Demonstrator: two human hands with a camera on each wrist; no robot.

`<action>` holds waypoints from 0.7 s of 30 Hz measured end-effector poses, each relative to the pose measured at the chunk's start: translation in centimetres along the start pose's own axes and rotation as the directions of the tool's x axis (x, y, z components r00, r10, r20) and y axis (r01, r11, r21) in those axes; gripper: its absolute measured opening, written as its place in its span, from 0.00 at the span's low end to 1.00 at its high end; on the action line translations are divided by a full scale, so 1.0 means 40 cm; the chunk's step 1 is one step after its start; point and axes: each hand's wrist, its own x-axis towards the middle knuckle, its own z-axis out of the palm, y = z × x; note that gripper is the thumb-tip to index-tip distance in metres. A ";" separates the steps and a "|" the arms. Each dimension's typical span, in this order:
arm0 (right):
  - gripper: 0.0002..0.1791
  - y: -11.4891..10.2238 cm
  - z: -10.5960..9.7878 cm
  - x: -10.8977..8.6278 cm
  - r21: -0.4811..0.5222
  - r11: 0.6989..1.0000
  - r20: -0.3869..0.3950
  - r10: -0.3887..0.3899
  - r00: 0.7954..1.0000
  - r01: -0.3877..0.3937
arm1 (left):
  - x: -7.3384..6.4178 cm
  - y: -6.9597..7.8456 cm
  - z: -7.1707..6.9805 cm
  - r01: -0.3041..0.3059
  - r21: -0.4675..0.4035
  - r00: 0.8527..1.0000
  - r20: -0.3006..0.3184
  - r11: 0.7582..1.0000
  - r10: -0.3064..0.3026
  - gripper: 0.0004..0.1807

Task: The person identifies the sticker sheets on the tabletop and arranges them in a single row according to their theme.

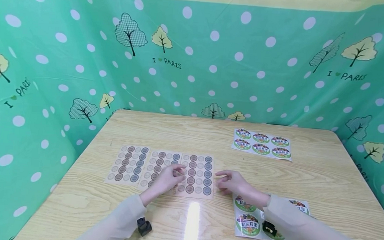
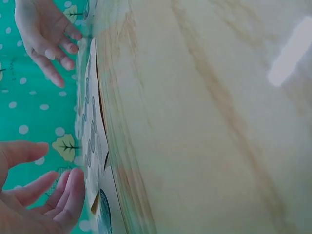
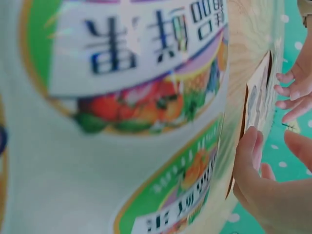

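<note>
Three brown kraft sticker sheets lie side by side: a left sheet, a middle sheet and a right sheet, each printed with rows of round labels. My left hand is over the edges of the middle and right sheets, fingers loosely bent with nothing in them. Just beyond the right sheet's right edge is my right hand, thumb and fingers apart and holding nothing. Below my right forearm lies a glossy fruit sticker sheet, partly hidden by the sleeve. Whether either hand touches a sheet, I cannot tell.
Another fruit sticker sheet lies at the back right of the wooden table. A green dotted curtain hangs behind and on both sides. Black wrist devices sit on the left and right sleeves.
</note>
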 end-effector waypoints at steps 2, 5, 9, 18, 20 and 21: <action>0.23 -0.001 -0.011 -0.006 -0.001 1.000 0.002 -0.018 1.000 0.018 | 0.000 0.005 0.001 -0.019 -0.016 0.999 0.033 1.000 0.020 0.21; 0.24 -0.002 -0.031 -0.017 0.007 0.999 0.022 -0.053 0.998 0.052 | 0.001 0.014 0.004 -0.053 -0.008 0.996 0.066 0.999 0.054 0.20; 0.23 0.001 -0.058 -0.030 -0.007 0.996 0.059 -0.093 0.994 0.093 | 0.004 0.026 0.010 -0.091 0.007 0.990 0.107 0.996 0.090 0.20; 0.23 0.025 -0.130 -0.052 -0.044 0.975 0.163 -0.207 0.965 0.217 | 0.016 0.055 0.031 -0.128 -0.006 0.977 0.172 0.992 0.127 0.20; 0.24 0.031 -0.148 -0.056 -0.059 0.969 0.178 -0.226 0.958 0.240 | 0.021 0.059 0.037 -0.140 0.003 0.974 0.182 0.990 0.137 0.20; 0.24 0.033 -0.156 -0.059 -0.066 0.967 0.180 -0.230 0.956 0.245 | 0.023 0.062 0.039 -0.140 0.008 0.973 0.187 0.990 0.136 0.20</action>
